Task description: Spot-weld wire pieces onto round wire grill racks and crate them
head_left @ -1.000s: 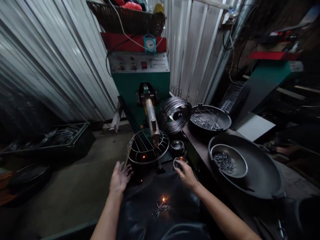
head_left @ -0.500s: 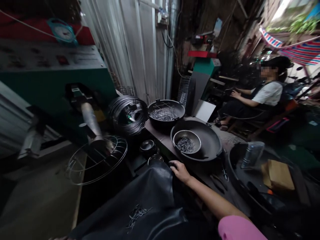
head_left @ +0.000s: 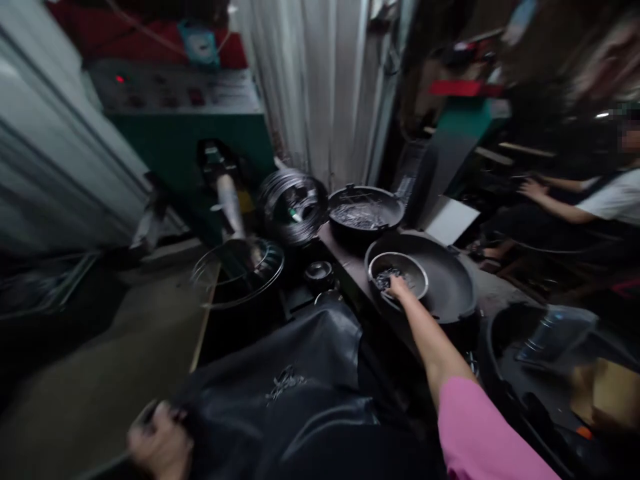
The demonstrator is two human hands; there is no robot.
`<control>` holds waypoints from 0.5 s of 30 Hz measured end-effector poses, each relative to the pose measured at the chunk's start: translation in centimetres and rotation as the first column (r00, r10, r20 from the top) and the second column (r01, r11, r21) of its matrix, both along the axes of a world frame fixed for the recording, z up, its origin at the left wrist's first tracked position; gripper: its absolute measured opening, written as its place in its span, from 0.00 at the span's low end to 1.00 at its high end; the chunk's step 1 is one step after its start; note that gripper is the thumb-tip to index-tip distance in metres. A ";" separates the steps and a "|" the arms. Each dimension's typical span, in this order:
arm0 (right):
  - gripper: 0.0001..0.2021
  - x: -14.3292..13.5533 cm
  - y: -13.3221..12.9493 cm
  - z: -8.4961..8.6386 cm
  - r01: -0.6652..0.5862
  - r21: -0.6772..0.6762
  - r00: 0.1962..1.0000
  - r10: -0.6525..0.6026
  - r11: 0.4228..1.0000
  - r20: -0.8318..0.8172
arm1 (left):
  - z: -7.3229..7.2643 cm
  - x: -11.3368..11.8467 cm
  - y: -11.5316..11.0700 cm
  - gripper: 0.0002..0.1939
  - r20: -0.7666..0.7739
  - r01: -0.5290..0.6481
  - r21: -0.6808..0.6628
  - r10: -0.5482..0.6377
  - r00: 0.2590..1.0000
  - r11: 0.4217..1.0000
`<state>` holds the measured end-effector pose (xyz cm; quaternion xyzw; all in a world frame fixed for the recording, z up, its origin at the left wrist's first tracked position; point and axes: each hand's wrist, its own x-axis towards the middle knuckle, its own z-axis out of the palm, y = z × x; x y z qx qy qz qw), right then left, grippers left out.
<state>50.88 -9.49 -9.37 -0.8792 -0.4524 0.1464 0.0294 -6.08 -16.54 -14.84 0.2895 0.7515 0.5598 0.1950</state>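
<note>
My right hand (head_left: 399, 287) reaches into a metal bowl (head_left: 419, 272), its fingertips down among small bent wire pieces (head_left: 384, 277). Blur and the pieces hide whether the fingers pinch any. The bowl stands inside a wide dark pan (head_left: 453, 277). A black apron (head_left: 320, 347) covers my lap, with a small heap of similar wire pieces (head_left: 286, 384) lying on it. At the lower left, my left hand (head_left: 163, 440) is closed beside the apron's edge, fingers curled; a dark spot shows at them, too blurred to name.
A green machine (head_left: 165, 150) with a wire ring guard (head_left: 237, 303) stands at left. Behind the pan are a wire coil (head_left: 270, 207) and another pan (head_left: 395, 213). At right, a large tub (head_left: 493, 353) holds a cardboard box (head_left: 613, 390). A seated person (head_left: 607, 197) works beyond.
My right hand has moved from beside the apron's top edge forward into the bowl. My left hand has come into view at lower left. The whole view has turned left.
</note>
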 end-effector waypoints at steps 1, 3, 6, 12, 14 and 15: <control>0.22 -0.1 0.3 -0.2 -0.026 -0.029 0.999 0.027 0.999 0.018 | 0.3 0.7 0.0 0.15 -0.072 -0.008 -0.013 0.007 0.997 1.000; 0.19 0.0 1.0 -0.5 -0.070 -0.072 0.996 0.074 0.995 0.055 | 0.6 1.5 0.4 0.18 -0.225 0.025 0.023 -0.019 0.974 0.999; 0.25 0.3 1.8 -1.1 -0.105 -0.125 0.988 0.118 0.987 0.099 | 0.3 1.5 1.1 0.21 -0.352 0.110 0.012 -0.099 0.931 0.994; 0.23 0.9 2.2 -1.9 -0.114 -0.180 0.984 0.136 0.977 0.117 | -0.6 1.0 1.5 0.22 -0.442 0.219 -0.041 -0.214 0.871 0.975; 0.22 1.0 2.3 -1.8 -0.100 -0.180 0.985 0.123 0.979 0.122 | -0.8 0.7 1.5 0.21 -0.469 0.226 -0.058 -0.226 0.854 0.972; 0.22 1.0 2.3 -1.7 -0.092 -0.179 0.986 0.115 0.980 0.123 | -0.9 0.5 1.5 0.22 -0.484 0.226 -0.068 -0.230 0.844 0.972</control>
